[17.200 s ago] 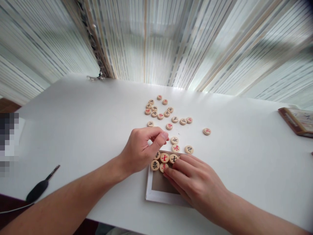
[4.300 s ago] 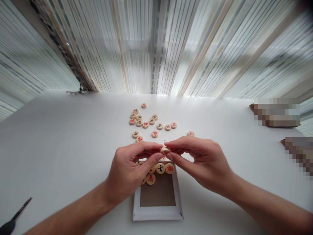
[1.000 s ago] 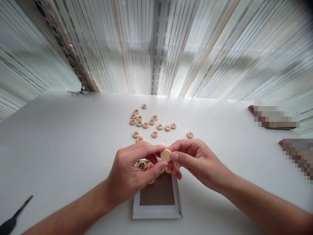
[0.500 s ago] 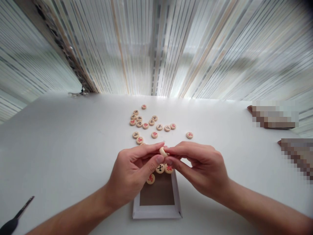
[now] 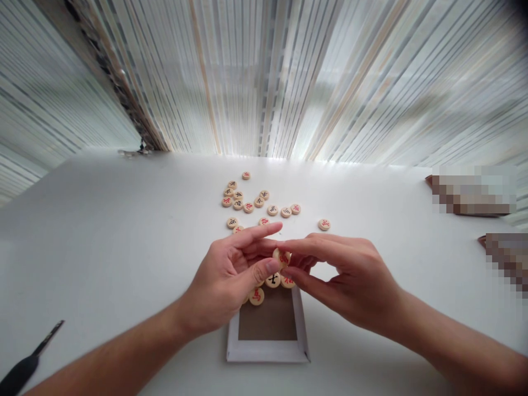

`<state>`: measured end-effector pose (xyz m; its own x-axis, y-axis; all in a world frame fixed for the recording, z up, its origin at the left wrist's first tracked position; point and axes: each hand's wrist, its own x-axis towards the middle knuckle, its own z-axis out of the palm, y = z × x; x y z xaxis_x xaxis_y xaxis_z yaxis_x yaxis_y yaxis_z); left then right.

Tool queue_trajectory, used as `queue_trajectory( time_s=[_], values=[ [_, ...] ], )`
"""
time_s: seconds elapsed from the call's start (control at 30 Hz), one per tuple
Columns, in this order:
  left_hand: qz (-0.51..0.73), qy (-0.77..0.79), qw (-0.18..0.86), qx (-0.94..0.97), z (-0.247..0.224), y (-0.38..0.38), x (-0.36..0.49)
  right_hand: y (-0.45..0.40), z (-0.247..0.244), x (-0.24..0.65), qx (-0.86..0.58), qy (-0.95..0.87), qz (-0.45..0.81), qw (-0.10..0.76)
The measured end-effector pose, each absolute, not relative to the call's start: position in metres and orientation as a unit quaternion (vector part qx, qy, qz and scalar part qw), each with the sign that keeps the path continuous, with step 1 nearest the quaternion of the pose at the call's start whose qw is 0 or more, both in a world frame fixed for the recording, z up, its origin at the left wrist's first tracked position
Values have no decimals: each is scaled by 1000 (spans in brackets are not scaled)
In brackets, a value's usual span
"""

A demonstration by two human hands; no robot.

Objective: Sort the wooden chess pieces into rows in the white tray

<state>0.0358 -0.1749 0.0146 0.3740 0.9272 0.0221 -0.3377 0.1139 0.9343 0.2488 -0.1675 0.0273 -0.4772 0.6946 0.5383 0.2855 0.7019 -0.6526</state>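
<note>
Between both hands, a round wooden game piece with a red character (image 5: 282, 257) is held up over a box. The thumb and fingers of my left hand (image 5: 239, 275) grip its left side, with the index finger stretched out above. My right hand (image 5: 342, 269) pinches the piece from the right with thumb and fingertips. Below lies the shallow white-rimmed box (image 5: 268, 352) with a brown bottom. Inside it, near the far end, are a piece with a black character (image 5: 273, 279) and a piece with a red character (image 5: 256, 296), among others partly hidden by my hands.
Several more round pieces (image 5: 248, 208) lie scattered beyond my hands, and a lone red one (image 5: 324, 224) sits to the right. A dark-handled pointed tool (image 5: 25, 368) is at the lower left. Two blurred-out objects (image 5: 474, 192) stand at the right. A striped curtain (image 5: 231, 77) hangs behind.
The held piece has turned from edge-on so that its red character faces the camera. My left index finger has lifted off it. The view has shifted slightly.
</note>
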Motion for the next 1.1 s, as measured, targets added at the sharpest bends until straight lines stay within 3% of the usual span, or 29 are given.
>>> queue_trajectory(
  time_s=[0.33, 0.67, 0.87, 0.97, 1.1],
  values=[
    [442, 284, 745, 412, 15, -171, 33, -170, 33, 253, -263, -882, 143, 364],
    [455, 305, 746, 379, 15, -172, 34, -179, 30, 244, -303, -848, 116, 418],
    [518, 383, 610, 461, 20, -162, 26, -184, 28, 239, -281, -853, 162, 409],
    [535, 431, 500, 528, 16, -152, 22, -191, 21, 234, -263, -879, 175, 358],
    [509, 466, 469, 552, 6, -147, 21, -202, 10, 227, -245, -912, 130, 301]
  ],
)
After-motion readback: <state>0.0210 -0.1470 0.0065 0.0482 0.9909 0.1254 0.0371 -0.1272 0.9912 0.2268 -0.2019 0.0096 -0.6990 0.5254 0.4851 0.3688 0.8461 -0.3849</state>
